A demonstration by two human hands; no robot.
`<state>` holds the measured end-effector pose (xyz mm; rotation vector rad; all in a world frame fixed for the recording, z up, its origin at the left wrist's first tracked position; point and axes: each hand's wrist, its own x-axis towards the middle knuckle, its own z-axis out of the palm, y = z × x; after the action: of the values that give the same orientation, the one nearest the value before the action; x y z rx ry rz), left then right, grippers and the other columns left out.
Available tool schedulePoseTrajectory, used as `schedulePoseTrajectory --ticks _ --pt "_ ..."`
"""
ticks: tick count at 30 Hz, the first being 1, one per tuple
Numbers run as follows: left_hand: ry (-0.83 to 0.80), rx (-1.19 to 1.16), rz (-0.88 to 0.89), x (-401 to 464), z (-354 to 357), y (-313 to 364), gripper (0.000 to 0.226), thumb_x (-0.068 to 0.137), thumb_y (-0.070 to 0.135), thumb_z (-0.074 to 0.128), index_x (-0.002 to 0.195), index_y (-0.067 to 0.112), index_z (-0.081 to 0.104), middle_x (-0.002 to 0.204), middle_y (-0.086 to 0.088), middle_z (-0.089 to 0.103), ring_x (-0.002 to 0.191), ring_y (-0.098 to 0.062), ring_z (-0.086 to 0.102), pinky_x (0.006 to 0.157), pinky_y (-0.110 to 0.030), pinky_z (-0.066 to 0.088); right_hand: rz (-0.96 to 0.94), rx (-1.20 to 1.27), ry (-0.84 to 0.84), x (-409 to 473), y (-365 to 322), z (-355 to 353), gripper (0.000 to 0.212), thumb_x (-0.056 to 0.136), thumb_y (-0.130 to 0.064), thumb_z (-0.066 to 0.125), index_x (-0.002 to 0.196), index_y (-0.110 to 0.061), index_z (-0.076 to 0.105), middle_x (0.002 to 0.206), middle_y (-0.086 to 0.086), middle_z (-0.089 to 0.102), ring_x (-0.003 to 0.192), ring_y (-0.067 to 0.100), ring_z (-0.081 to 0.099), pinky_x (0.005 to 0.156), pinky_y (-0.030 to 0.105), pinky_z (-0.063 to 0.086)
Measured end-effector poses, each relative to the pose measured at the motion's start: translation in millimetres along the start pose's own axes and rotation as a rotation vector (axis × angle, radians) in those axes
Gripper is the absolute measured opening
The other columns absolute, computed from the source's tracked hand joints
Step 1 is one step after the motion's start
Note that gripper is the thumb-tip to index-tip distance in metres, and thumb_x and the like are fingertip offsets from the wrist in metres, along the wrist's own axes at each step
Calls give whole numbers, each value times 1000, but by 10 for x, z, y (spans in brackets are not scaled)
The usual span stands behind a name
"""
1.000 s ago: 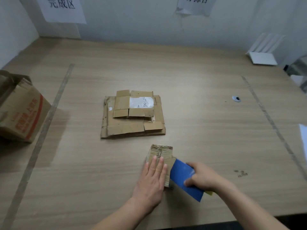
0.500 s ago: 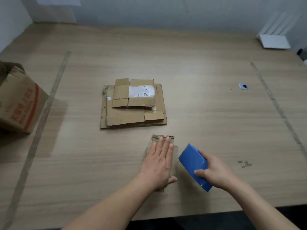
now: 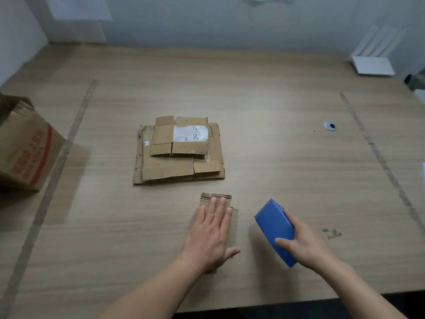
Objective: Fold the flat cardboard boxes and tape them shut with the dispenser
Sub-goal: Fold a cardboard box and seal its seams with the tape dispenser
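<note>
A pale wood-grain surface (image 3: 264,93) marked by two worn tape lines (image 3: 69,143) meets a white wall (image 3: 195,21), where paper sheets (image 3: 80,8) hang; a white rack (image 3: 373,56) stands at the far right corner.

Left hand (image 3: 212,236): you are pressing it palm down, fingers (image 3: 218,207) together and extended, thumb splayed out beside them. Right hand (image 3: 303,244): you are gripping with it, thumb curling over the near face, fingers wrapping behind. Both forearms are reaching forward, bare.
</note>
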<state>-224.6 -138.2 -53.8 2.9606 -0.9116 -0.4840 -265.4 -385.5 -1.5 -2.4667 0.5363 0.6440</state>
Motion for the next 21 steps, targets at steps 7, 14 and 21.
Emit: schedulePoseTrajectory --ticks 7,14,21 --pt "-10 -32 -90 -38 -13 125 91 94 68 32 144 22 -29 155 -7 -37 143 -33 -34 119 -55 -11 40 -130 84 61 333 -26 87 87 -42 66 159 -37 16 108 -1 64 85 19 63 73 39 57" --pt "-29 -47 -136 -35 15 180 89 96 65 33 153 23 -20 155 -1 -38 144 -30 -33 117 -53 -14 63 -99 110 132 716 -43 89 90 -42 65 161 -33 12 107 -2 59 87 19 61 72 38 56" --pt "-15 -40 -157 -24 18 197 90 96 65 33 148 23 -26 155 0 -38 145 -30 -31 117 -53 -13 76 -38 152 305 953 9 89 86 -40 71 159 -34 19 112 0 63 92 24 62 73 41 55"
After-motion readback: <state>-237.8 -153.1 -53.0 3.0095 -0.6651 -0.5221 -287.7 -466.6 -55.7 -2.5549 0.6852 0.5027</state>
